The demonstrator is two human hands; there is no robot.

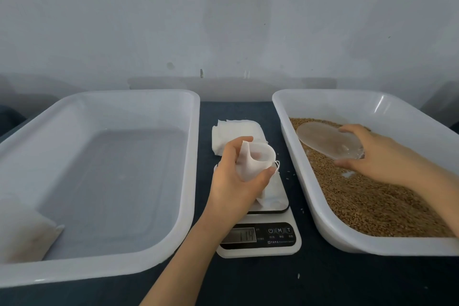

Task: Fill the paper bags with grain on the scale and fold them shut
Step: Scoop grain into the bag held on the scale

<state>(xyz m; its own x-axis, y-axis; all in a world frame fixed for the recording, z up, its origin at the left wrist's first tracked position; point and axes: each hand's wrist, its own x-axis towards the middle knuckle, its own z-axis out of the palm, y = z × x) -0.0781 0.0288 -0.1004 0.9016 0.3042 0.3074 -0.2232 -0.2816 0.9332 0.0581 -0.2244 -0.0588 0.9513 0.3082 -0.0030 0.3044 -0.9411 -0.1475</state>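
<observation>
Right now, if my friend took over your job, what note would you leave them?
Left hand: fingers hold a bag open over the scale; it looks empty.
Right hand: grips a clear cup on the grain in the right tray.
Spare bags: stacked behind the scale.
Done: one white packet, likely a filled bag, in the left tray.
Left: scoop grain, fill this bag, fold it shut, then do the stack.
</observation>
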